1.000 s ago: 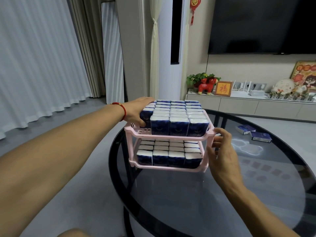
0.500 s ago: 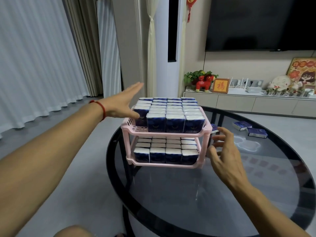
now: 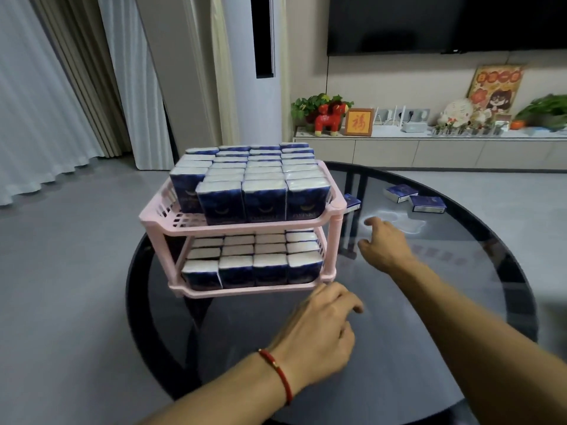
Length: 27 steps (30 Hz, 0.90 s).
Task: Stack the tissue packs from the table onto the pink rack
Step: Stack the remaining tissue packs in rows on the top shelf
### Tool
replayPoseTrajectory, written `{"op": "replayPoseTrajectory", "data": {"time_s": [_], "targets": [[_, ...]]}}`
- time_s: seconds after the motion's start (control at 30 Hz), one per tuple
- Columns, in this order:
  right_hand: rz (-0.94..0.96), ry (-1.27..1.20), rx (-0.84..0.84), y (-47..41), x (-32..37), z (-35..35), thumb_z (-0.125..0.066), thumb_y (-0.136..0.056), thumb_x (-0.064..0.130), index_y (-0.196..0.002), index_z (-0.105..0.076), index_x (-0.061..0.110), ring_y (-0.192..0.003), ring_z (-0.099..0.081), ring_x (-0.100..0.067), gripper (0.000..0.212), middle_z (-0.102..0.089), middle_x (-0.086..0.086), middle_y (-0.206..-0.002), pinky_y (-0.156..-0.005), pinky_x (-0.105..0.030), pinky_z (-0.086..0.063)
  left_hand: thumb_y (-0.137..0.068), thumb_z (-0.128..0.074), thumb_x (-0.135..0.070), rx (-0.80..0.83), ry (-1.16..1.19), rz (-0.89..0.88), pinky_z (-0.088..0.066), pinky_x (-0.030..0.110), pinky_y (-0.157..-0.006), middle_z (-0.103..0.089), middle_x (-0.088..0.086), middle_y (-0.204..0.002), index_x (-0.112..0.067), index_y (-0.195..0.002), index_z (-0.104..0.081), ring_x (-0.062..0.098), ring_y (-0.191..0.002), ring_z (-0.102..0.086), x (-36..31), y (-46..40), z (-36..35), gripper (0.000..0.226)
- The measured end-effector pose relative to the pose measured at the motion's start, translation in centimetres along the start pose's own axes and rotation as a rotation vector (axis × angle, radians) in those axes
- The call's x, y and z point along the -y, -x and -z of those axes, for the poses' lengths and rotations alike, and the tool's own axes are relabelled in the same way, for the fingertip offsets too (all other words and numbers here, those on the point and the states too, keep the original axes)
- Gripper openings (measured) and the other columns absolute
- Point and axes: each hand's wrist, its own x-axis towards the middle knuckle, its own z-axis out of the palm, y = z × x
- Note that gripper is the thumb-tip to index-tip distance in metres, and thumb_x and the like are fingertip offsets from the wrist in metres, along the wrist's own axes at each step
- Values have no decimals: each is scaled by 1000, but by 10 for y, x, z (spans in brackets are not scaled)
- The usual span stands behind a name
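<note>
Bare fingers, loosely curled, hold nothing — the right hand (image 3: 383, 246) hovers over the dark glass table (image 3: 399, 348) just right of the pink rack (image 3: 239, 223), and the left hand (image 3: 319, 329), with a red cord bracelet (image 3: 276, 374) at the wrist, hangs near the rack's front corner. Both shelves are packed with upright tissue packs (image 3: 254, 191). Three loose tissue packs (image 3: 426, 204) lie flat on the table beyond the right hand.
</note>
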Motion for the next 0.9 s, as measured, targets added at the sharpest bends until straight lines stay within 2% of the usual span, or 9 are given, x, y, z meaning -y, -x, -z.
{"op": "replayPoseTrajectory", "data": {"time_s": [0.1,0.23,0.3,0.37,0.4,0.57,0.73,0.8,0.9], "targets": [[29,86,3,-40,11,-7,-55,-94,21,-156,-28,24,-136,-41,-41,67,-42,-16,-153,-108,-51,-40,-93,-53,-11,22,6,85,-39,31,-111,-53,-5,-119,-19,-121,-65,11,-123,-46,9,-14,-13,32],[157,206,91,-83,14,-25,-54,-99,30,-160,-17,32,-156,-6,-30,72,-7,3,-170,-117,-57,-29,-92,-54,-13,25,14,107,-39,31,-112,-48,-10,-118,-24,-121,-62,10,-125,-46,16,-20,-21,31],[222,172,48,-91,4,-31,-54,-99,33,-154,-31,27,-151,-21,-34,60,-29,-1,-160,-112,-55,-35,-93,-53,-15,31,-12,85,-42,32,-108,-44,-11,-117,-25,-122,-60,10,-123,-45,15,-20,-21,31],[261,38,-69,-84,-6,-31,-62,-96,36,-133,-49,21,-124,-51,-30,42,-53,-4,-131,-100,-51,-46,-94,-50,-17,30,-25,66,-45,33,-101,-43,-11,-116,-25,-122,-60,10,-118,-45,12,-20,-20,31],[275,-7,-107,-77,-10,-28,-66,-94,38,-123,-53,20,-111,-57,-28,37,-58,-5,-123,-95,-48,-49,-95,-50,-18,33,-17,76,-46,32,-101,-43,-11,-116,-25,-123,-60,10,-118,-46,11,-20,-19,30],[324,-48,-103,-16,-24,8,-63,-99,38,-116,-63,15,-93,-62,-20,29,-66,-1,-108,-82,-36,-54,-98,-53,-17,48,55,159,-41,28,-109,-49,-10,-119,-24,-120,-61,9,-120,-49,7,-20,-13,25],[-31,-793,182,70,-24,67,-40,-110,24,-109,-65,-4,-87,-73,-33,38,-72,-27,-100,-82,-46,-62,-97,-60,-18,-66,298,328,-52,18,-87,-61,-12,-110,-28,-111,-64,1,-83,-59,-6,-19,-7,18],[-42,-838,279,100,-23,82,-39,-110,24,-108,-67,-5,-81,-71,-33,40,-72,-28,-94,-77,-42,-63,-96,-66,-28,-101,450,409,-58,21,-78,-63,-10,-110,-29,-118,-60,5,-84,-65,-13,-20,-6,22],[-20,-862,431,131,-21,88,-42,-109,22,-111,-62,-13,-82,-67,-40,41,-67,-37,-96,-71,-39,-61,-89,-74,-44,-56,737,481,-63,37,-81,-62,-6,-122,-30,-136,-50,13,-99,-70,-21,-22,-10,55]]}}
